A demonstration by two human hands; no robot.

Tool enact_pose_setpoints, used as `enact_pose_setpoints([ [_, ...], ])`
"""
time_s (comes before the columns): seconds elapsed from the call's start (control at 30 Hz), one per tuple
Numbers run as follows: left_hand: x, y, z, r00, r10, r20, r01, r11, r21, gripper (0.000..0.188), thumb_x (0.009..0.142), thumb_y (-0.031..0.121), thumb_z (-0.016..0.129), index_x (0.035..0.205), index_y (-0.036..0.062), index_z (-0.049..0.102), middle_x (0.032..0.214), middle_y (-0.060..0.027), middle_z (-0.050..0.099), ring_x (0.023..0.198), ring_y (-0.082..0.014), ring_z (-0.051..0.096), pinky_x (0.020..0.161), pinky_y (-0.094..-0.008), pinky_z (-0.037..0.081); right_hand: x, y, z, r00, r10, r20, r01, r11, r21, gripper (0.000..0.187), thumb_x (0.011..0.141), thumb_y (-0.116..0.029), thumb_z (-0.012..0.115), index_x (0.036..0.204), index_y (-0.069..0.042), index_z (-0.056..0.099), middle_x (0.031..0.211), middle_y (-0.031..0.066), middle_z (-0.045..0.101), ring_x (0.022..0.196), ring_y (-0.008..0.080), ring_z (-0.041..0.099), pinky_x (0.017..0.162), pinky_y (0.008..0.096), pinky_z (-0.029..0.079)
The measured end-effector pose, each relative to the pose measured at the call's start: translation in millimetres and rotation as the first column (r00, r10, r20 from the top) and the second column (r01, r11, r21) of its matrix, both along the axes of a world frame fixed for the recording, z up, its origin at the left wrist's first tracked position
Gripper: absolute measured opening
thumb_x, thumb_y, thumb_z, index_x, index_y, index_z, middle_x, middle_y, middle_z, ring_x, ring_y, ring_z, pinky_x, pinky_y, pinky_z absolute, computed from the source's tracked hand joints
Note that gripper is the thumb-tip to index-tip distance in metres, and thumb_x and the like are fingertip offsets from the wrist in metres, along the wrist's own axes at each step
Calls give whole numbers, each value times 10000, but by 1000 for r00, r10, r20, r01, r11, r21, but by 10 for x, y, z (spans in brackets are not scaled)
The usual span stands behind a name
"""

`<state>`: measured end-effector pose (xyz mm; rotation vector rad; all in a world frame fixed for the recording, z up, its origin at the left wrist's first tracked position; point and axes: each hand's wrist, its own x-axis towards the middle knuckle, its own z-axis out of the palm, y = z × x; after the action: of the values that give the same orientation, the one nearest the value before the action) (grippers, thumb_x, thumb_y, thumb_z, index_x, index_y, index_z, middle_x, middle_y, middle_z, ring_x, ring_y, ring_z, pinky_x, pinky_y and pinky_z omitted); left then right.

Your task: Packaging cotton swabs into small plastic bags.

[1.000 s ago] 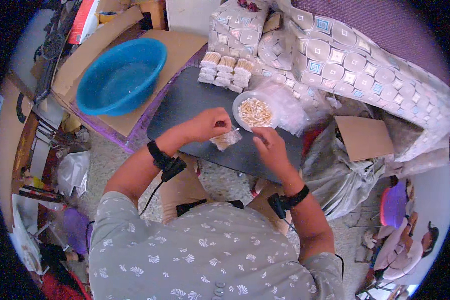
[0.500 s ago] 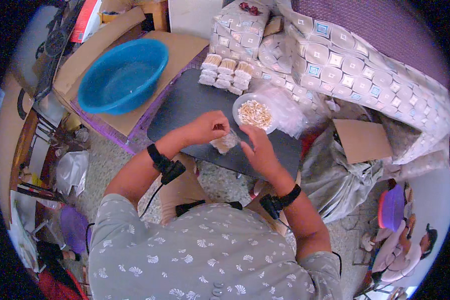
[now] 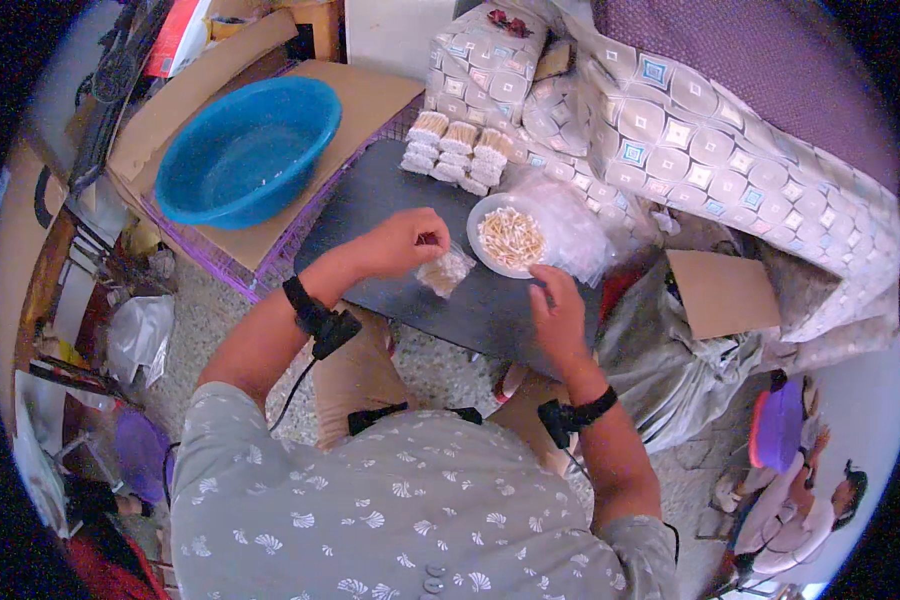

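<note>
My left hand, fingers closed, pinches a clear bag over the black table. My right hand, loosely curled, is at the bowl of swabs, its grip unclear; a bumped rim could spill them.

The left hand hides the clear plastic bag's far left corner, and the view's near edge crops the patterned shirt.

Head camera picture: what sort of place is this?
Perhaps a home room or small workroom: there's a patterned cover, a blue basin on cardboard, and a dark table bearing a bowl of cotton swabs.
</note>
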<state>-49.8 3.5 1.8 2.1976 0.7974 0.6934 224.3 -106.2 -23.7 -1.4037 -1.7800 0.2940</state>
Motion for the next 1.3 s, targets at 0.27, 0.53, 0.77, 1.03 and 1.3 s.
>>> enact_pose_setpoints([
  [0.27, -17, 586, -159, 997, 64, -47, -60, 995, 73, 60, 742, 91, 616, 776, 42, 610, 787, -102, 597, 734, -229, 588, 661, -335, 473, 746, 14, -669, 970, -126, 210, 121, 992, 35, 211, 827, -92, 579, 1033, -50, 595, 1077, 140, 598, 1023, 329, 546, 904, 407, 434],
  [0.53, 28, 1189, -458, 980, 143, -136, -126, 984, 126, 91, 730, 99, 625, 798, 38, 622, 793, -118, 618, 733, -235, 595, 655, -345, 474, 627, 50, -959, 916, -91, 390, 76, 996, 53, 319, 790, -121, 625, 1093, -39, 571, 1208, 148, 539, 1137, 340, 483, 999, 424, 364],
  [0.77, 166, 1322, -657, 958, 280, -64, -250, 923, 294, 158, 761, 141, 638, 881, 39, 623, 807, -139, 617, 780, -264, 606, 690, -354, 477, 601, 66, -912, 913, -95, 397, 90, 995, 32, 376, 812, -159, 597, 1165, -49, 533, 1273, 146, 498, 1208, 337, 439, 1036, 444, 330],
  [1.03, 710, 1205, -293, 993, 77, -84, -65, 988, 140, 147, 770, 129, 615, 878, 30, 632, 807, -135, 641, 744, -268, 612, 671, -364, 480, 618, 89, -832, 879, -81, 471, 116, 992, -46, 413, 801, -157, 584, 1195, -52, 516, 1310, 142, 466, 1236, 325, 414, 1051, 447, 308],
  [1.3, 1170, 1406, -397, 897, -55, -438, 214, 922, 322, 204, 812, 209, 543, 842, 25, 626, 859, -194, 640, 811, -372, 613, 708, -424, 490, 642, 105, -841, 888, -64, 455, 91, 995, -36, 401, 802, -160, 589, 1184, -56, 529, 1308, 137, 471, 1229, 319, 421, 1051, 440, 312],
])
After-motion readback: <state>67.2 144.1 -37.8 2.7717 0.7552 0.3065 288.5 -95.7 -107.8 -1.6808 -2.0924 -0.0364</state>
